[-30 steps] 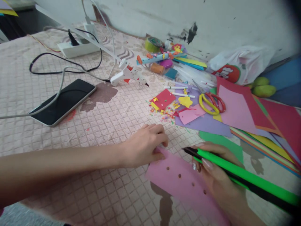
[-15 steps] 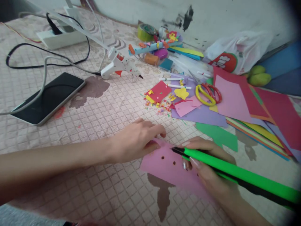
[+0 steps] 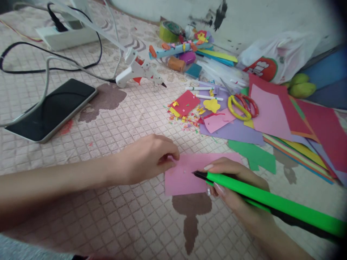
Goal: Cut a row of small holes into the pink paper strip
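A small pink paper sheet [image 3: 176, 184] lies on the tablecloth in front of me, with a pale dot on it near the centre-left. My left hand [image 3: 149, 159] is at the sheet's upper left edge, fingers curled and thumb and forefinger closed on the paper. In my right hand [image 3: 244, 195] is a long green-and-black tool [image 3: 260, 191], gripped like a pen. Its pointed dark tip is over the sheet, close to the dot; whether it touches the paper I cannot tell. My right hand covers part of the sheet's right side.
Scissors [image 3: 231, 110], coloured papers [image 3: 268, 108] and a green scrap [image 3: 255, 155] are on the right. Tiny cuttings surround a red paper piece [image 3: 187, 103]. Behind are a glue gun [image 3: 132, 72], tape roll [image 3: 169, 31] and plastic bag [image 3: 287, 54]. A phone [image 3: 54, 108] lies left.
The pink sheet, earlier tilted with several dark spots showing, now lies flatter with a pale dot in view. My left hand has shifted slightly left, and the tool's tip has moved slightly left too.
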Available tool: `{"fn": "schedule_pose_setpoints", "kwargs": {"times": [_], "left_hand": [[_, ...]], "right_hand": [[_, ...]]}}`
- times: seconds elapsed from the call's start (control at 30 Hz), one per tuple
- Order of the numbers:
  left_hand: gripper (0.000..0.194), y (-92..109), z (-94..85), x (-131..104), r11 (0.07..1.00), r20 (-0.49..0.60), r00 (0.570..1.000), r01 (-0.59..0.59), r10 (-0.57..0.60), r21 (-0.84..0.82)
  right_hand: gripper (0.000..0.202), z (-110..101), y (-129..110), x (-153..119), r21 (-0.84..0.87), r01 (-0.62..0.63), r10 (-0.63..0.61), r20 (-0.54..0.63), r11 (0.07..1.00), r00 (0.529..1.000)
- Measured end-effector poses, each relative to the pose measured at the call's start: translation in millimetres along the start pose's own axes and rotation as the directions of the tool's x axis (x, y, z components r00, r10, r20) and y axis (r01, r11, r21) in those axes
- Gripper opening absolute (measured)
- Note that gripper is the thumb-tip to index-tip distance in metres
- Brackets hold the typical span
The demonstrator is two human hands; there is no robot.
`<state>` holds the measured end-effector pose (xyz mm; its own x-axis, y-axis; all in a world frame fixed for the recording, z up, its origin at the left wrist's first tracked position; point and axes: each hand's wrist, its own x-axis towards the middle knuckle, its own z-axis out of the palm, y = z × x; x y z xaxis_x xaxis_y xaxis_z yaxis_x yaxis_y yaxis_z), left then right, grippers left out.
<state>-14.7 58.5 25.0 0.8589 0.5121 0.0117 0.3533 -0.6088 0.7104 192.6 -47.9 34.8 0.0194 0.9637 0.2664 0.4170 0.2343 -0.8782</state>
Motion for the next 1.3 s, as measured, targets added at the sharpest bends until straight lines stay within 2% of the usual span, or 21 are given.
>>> {"fn": "schedule_pose_setpoints", "kwargs": {"times": [0.1,0.2,0.37,0.67,1.3], "left_hand": [[0.014,-3.1,-4.0,-4.6,0.997,0.035,0.998,-0.048,0.05,-0.054],[0.024,-6.3,-5.4,-6.3,0.995,0.041,0.998,-0.044,0.048,-0.092],[0.029,-7.7,-1.1,-5.7,0.997,0.024,0.999,-0.046,0.047,-0.056],[0.033,-8.1,2.7,-5.0,0.998,-0.002,0.999,-0.047,0.047,-0.033],[0.036,-8.7,3.6,-4.6,0.999,-0.006,0.999,-0.043,0.043,-0.024]], "right_hand": [[0.025,4.2,1.2,3.3,-0.034,0.018,-0.016,0.074,0.999,0.997],[0.027,8.4,5.1,6.5,-0.017,0.043,-0.039,0.18,0.999,0.983],[0.029,12.5,10.7,12.2,-0.041,0.097,-0.083,0.26,0.994,0.962],[0.025,20.5,22.3,7.7,-0.053,0.065,-0.052,0.216,0.996,0.975],[0.023,23.3,16.5,12.8,-0.077,0.111,-0.091,0.224,0.991,0.97]]}}
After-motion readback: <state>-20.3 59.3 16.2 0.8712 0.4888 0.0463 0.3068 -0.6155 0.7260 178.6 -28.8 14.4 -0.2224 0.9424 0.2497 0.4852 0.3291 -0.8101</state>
